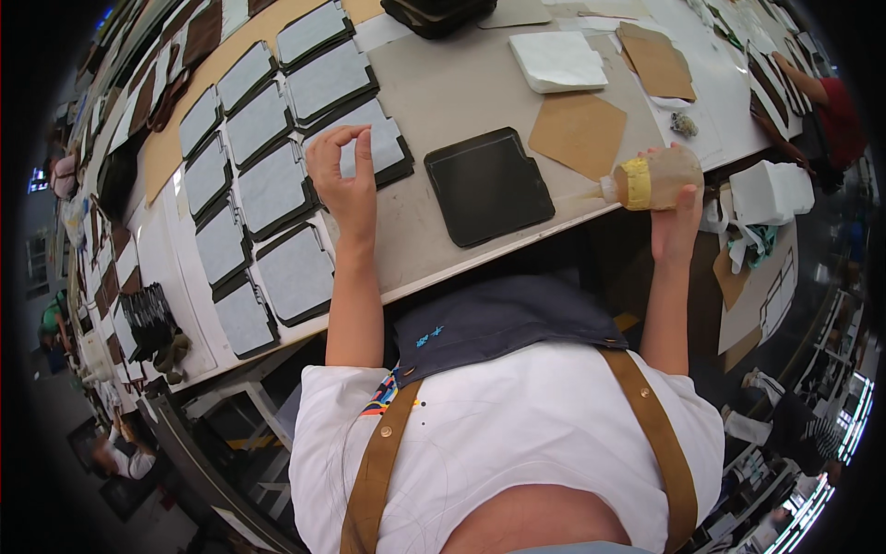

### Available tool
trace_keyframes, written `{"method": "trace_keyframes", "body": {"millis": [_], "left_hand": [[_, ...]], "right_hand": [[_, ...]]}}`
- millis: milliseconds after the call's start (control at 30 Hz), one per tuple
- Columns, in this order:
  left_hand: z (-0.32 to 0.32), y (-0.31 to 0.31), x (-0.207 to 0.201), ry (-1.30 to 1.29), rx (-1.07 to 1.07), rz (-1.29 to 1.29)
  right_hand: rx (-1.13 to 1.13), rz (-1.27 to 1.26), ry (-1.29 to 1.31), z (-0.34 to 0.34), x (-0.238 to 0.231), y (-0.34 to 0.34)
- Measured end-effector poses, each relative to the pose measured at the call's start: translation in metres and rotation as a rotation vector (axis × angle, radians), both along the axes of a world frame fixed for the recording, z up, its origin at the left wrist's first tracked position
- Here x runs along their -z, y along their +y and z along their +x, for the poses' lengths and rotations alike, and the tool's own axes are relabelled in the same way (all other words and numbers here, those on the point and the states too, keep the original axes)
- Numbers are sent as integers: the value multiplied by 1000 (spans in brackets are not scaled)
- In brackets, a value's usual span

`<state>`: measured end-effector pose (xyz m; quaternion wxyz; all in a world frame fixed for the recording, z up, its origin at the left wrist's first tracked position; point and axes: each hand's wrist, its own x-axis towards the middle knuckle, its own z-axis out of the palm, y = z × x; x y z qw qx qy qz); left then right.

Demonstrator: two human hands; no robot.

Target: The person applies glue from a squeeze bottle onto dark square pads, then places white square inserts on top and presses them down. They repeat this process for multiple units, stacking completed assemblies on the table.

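My right hand [678, 217] is wrapped round a translucent plastic squeeze bottle [678, 175] with a yellow band near its neck. The bottle lies sideways, its narrow nozzle pointing left over the table's front edge. A flat black panel [489, 189] with rounded corners and a notched right side lies between my hands. My left hand [346, 185] is raised by the rows of panels, its thumb and index fingertips together in a loop. Nothing shows between those fingertips. Behind it are several black-edged panels with pale grey faces [268, 198], laid out in rows.
Brown paper pieces [580, 134] and a stack of white sheets [556, 63] lie beyond the black panel. A dark stack [438, 14] stands at the far edge. Black strips [149, 321] lie at left. Another person in a red sleeve [835, 120] works at far right.
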<state>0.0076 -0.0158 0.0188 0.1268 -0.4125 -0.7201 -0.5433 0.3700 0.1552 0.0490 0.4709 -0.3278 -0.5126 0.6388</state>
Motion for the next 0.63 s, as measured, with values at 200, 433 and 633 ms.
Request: {"method": "trace_keyframes", "body": {"millis": [200,433,633], "left_hand": [[0,-1,0,20,2,-2],[0,0,1,7,19,-7],[0,0,2,-3,41,-2]], "right_hand": [[215,-39,-40,19,9,-49],[307,394,-197,-1,17,-101],[246,481,-182,-7,18,-108]]}}
